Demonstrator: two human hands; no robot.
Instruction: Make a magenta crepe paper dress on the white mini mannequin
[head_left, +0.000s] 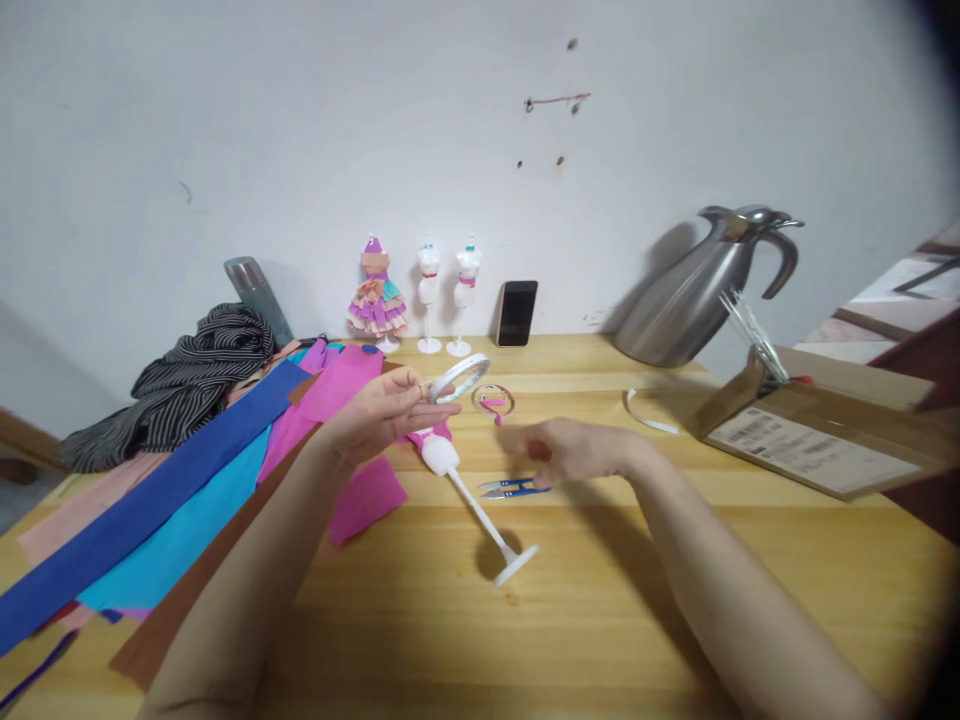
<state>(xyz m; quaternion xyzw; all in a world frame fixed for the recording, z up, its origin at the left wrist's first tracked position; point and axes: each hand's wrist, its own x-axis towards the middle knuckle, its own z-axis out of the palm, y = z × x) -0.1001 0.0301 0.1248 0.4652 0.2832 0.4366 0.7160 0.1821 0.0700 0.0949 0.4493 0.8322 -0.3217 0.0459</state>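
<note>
Your left hand (394, 405) pinches the tape roll (456, 373) above the table (637, 620); your right hand (566, 450), near the snips (514, 489), is too blurred to tell its grip. Pale strips (757, 335) poke from the box (840, 410), its label (810, 452) unreadable.

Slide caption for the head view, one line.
Left hand holding a white ring, right hand near blue-handled snips, white dress form lying on the wooden table.

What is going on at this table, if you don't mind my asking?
A person's left hand holds a white, ring-shaped roll, apparently tape. The right hand, slightly blurred, is curled near the blue-handled metal snips; contact is unclear. Near the left hand, a small white dress form with bright pink material at its top lies on the light wooden table.
</note>
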